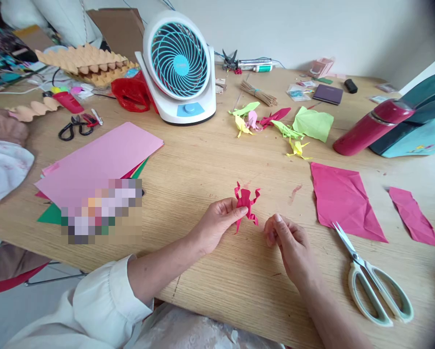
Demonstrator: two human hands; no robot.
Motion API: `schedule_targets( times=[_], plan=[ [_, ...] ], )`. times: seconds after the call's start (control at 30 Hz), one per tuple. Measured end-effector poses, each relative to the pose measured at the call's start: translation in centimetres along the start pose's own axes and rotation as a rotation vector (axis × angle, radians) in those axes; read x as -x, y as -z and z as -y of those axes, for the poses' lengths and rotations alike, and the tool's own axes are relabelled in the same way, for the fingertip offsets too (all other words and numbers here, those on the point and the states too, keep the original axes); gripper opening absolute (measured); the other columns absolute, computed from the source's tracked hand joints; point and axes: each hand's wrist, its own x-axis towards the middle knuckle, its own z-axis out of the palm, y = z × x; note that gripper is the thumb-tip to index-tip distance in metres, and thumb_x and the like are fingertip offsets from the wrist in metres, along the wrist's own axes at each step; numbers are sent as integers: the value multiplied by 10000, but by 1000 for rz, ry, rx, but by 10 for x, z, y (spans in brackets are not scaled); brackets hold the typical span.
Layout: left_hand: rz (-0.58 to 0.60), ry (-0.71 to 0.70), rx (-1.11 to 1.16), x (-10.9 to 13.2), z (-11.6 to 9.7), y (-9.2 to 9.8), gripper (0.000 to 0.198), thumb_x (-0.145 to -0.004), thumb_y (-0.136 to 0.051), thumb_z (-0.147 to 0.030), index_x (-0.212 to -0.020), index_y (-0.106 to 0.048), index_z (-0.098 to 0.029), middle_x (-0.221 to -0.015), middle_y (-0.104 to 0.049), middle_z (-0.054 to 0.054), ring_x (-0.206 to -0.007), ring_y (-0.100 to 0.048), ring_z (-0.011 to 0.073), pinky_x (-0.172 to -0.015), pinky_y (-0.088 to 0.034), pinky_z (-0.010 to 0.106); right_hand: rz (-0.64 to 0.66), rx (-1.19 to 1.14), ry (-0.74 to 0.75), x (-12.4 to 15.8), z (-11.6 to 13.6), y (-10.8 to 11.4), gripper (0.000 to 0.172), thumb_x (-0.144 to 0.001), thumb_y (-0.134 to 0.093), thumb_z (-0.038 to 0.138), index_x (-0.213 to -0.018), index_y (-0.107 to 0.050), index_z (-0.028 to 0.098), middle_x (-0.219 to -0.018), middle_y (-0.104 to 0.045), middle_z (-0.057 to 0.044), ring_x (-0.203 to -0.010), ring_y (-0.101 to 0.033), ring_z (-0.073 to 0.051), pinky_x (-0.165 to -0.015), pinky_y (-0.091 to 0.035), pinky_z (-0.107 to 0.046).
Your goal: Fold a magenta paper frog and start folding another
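Between the thumb and fingers of my left hand (220,220) is a small red paper figure (244,198), folded, with a flat body and several thin curled legs. My right hand (288,242) is just right of the figure and apart from it. Its fingers are curled in with the thumb against them, and nothing shows in them. A creased red paper sheet (344,201) lies right of my right hand. Cream-handled scissors (370,278) rest near it, their blades partly spread and the tip at the sheet's lower edge. Farther right lies a narrow red paper strip (415,215).
Behind my hands are folded yellow (297,148) and green paper figures (284,129). A white fan (179,63) stands at the back, and a red bottle (372,127) leans at the right. Coloured paper sheets (108,155) and another person's arm (6,165) are at the left.
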Motion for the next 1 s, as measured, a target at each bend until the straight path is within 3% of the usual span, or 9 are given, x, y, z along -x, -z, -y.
schedule_targets(
  times=[0.13, 0.23, 0.5, 0.7, 0.9, 1.0],
  plan=[
    [-8, -30, -13, 1, -1, -1, 293, -717, -811, -381, -746, -644, -142, -764, -608, -7, -737, -502, 103, -731, -373, 239, 55, 26, -76, 0, 3, -5, 446, -862, -614, 582, -666, -639, 181, -607, -553, -13, -570, -432, -126, -534, -308, -269],
    [18, -31, -29, 2, 0, -2, 284, -737, -795, -379, -746, -641, -141, -762, -609, -7, -734, -504, 102, -734, -378, 240, 24, -42, -101, -2, 1, -10, 373, -812, -693, 545, -741, -665, 180, -618, -572, -6, -560, -424, -118, -530, -303, -260],
    [52, 20, -33, 3, 0, -2, 240, -761, -767, -352, -755, -651, -142, -741, -598, -13, -703, -489, 90, -692, -374, 224, 10, -60, 14, 1, -4, -11, 338, -859, -684, 446, -686, -545, 191, -560, -405, 59, -520, -293, -86, -485, -244, -234],
    [109, 27, -94, 2, -2, -1, 202, -790, -731, -328, -828, -685, -135, -828, -665, 22, -788, -568, 114, -772, -424, 242, 64, -194, -25, -2, 0, -12, 255, -845, -710, 440, -902, -645, 200, -766, -608, -9, -671, -518, -120, -610, -436, -229],
    [125, -29, -195, 4, 0, -5, 340, -769, -752, -290, -1056, -618, -165, -929, -690, 30, -873, -628, 158, -813, -475, 280, 94, -253, -24, -3, 4, -17, 242, -826, -732, 429, -871, -654, 204, -776, -612, -2, -622, -521, -108, -582, -457, -232],
    [164, -38, -216, 5, -2, -6, 324, -826, -705, -343, -1071, -587, -168, -959, -684, 45, -874, -636, 167, -815, -486, 291, 64, -291, -49, -4, 1, -17, 251, -807, -753, 425, -809, -637, 202, -711, -594, 11, -601, -516, -106, -574, -441, -230]
  ],
)
